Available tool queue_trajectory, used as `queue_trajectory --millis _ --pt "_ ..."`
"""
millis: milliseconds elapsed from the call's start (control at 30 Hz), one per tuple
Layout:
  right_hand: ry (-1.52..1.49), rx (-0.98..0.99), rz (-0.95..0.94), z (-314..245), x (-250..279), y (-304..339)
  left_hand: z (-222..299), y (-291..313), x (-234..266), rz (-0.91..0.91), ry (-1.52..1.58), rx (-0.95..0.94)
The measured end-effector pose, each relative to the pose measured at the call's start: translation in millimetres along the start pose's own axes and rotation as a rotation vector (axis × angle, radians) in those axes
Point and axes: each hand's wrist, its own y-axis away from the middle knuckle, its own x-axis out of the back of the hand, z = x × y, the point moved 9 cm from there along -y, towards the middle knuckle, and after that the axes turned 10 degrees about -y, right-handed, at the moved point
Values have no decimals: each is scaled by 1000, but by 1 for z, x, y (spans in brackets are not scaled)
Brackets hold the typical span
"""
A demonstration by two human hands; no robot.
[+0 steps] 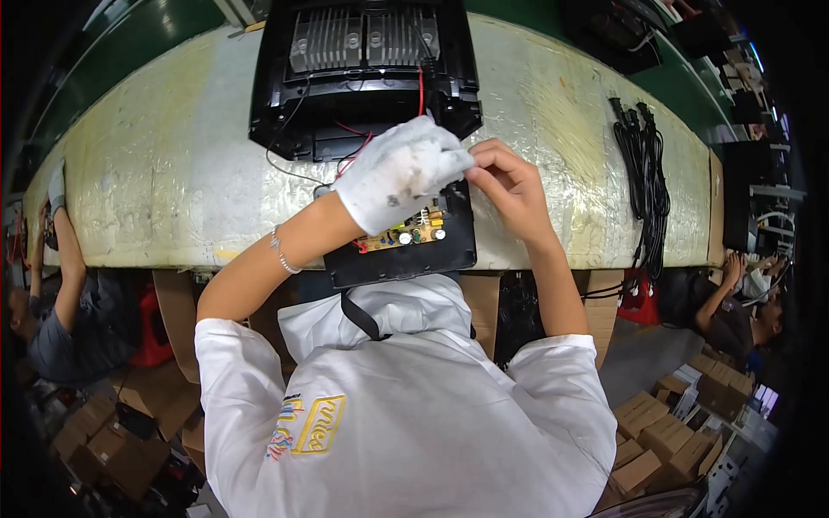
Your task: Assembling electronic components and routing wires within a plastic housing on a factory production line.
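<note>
My left hand (399,173), in a smudged white glove, is closed above a black panel (406,270) at the table's near edge. My bare right hand (515,188) pinches with thumb and forefinger against the glove's fingertips. What lies between the two hands is too small to make out. A tan circuit board (399,244) with white-topped capacitors is fixed on the panel, partly hidden under the glove. Just beyond stands an open black housing (367,102) with clear finned parts inside. A red wire (421,90) and a thin black wire (296,175) run from the housing toward the panel.
Bundled black power cords (641,173) lie on the film-covered table (173,164) to the right, hanging over its edge. Another black unit (617,39) stands at the far right. Co-workers sit at both sides. Cardboard boxes (669,439) are stacked on the floor behind.
</note>
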Motion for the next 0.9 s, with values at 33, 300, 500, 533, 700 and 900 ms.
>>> queue_trajectory --millis 33,300,500,533,700,900 --pt "-93 26 11 -2 2 0 -1 0 -1 4 -7 7" --pt "207 139 15 -28 4 -2 0 -3 5 -12 -156 -24" --pt "420 167 147 -30 33 6 -33 16 -2 -59 62 355" --pt "396 148 139 -25 34 5 -44 24 -12 -120 209 546" --pt "401 143 30 -29 22 -4 -58 23 -36 -284 442 917" --pt "954 354 -351 -55 -22 -18 -63 23 -44 -184 390 917"
